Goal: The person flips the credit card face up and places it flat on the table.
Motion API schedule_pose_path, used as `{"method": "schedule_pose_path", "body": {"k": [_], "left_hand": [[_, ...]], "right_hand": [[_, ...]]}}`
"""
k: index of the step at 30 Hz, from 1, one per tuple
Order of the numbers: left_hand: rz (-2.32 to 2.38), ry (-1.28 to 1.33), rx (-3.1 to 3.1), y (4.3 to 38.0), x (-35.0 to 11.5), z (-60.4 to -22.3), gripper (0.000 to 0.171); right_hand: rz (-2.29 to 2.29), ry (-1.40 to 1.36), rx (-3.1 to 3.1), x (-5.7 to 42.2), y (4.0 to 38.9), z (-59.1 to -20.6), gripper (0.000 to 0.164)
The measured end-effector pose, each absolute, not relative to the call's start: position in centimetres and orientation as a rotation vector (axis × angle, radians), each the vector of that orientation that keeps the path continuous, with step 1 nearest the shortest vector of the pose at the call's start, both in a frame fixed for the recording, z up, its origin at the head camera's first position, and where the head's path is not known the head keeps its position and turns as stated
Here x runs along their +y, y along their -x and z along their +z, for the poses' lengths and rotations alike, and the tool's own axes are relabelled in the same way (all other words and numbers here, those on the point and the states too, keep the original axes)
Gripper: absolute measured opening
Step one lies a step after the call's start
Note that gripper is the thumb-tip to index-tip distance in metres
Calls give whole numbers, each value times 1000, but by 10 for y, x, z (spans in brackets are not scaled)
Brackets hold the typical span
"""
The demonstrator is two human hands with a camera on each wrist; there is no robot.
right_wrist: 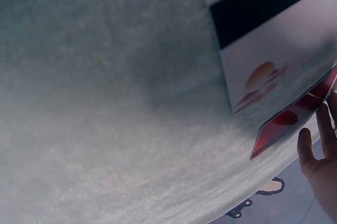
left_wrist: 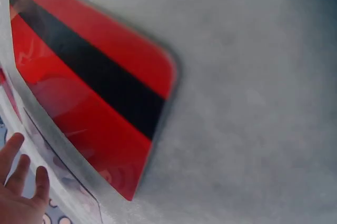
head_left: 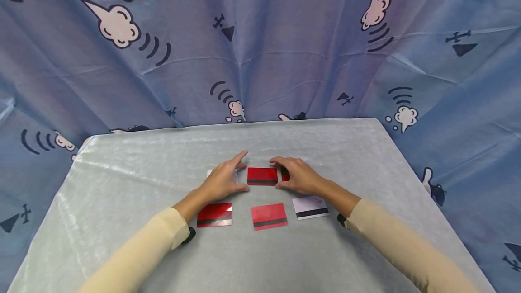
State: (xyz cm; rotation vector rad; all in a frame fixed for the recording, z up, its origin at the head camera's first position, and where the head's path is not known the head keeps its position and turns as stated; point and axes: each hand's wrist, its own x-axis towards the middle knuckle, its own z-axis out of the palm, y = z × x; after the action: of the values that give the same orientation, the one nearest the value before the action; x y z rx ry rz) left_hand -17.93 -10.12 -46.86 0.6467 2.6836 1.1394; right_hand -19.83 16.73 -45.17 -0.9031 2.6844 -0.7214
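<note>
Six cards with dark stripes lie in two rows on the table. My left hand (head_left: pixel 223 179) hovers over a white card (head_left: pixel 209 173) in the back row, mostly hiding it, its thumb and fingers spread apart. Between my hands lies a red card (head_left: pixel 262 176) with a dark stripe. My right hand (head_left: pixel 300 176) covers most of another red card (head_left: pixel 285 174), thumb and fingers spaced apart at its left end. In the left wrist view, my left hand's fingers (left_wrist: pixel 41 184) are extended. The right wrist view likewise shows extended fingers (right_wrist: pixel 305 145) beside the red card.
The front row holds a glossy red card (head_left: pixel 215 215) by my left wrist, a lighter red card (head_left: pixel 269 216) in the middle and a white card (head_left: pixel 310 207) below my right hand. A pale cloth covers the table (head_left: pixel 134 220). A blue patterned curtain (head_left: pixel 260 49) hangs behind.
</note>
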Motion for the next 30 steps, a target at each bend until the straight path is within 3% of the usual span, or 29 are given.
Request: {"method": "schedule_pose_path", "body": {"k": [30], "left_hand": [[1080,-713,2713,185,-94,-468,97]], "right_hand": [[-701,930,2710,166,197,-454,67]]}}
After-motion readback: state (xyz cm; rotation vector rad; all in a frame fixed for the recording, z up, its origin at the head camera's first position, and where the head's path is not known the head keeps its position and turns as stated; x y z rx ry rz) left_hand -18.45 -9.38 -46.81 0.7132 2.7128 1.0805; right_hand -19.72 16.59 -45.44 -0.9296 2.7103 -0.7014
